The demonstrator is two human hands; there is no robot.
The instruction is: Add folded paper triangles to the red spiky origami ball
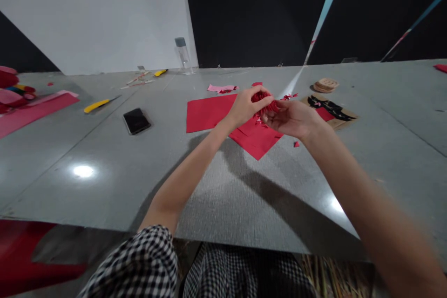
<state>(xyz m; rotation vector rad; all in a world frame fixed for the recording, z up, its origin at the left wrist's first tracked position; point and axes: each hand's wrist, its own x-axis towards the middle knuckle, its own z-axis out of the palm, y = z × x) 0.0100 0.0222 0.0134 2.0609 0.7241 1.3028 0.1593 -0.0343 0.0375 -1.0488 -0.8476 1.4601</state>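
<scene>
Both my hands meet above the middle of the grey table. My left hand is closed, its fingers pinching a small crumpled piece of red cut paper. My right hand holds the same red piece from below, fingers curled round it. Under the hands lie red paper sheets with small red scraps scattered about them.
A black phone lies left of the red sheets, a yellow utility knife beyond it. Pink paper, a clear bottle, a round wooden stack and a cardboard piece with black cut-outs sit farther back. Red and pink sheets lie far left.
</scene>
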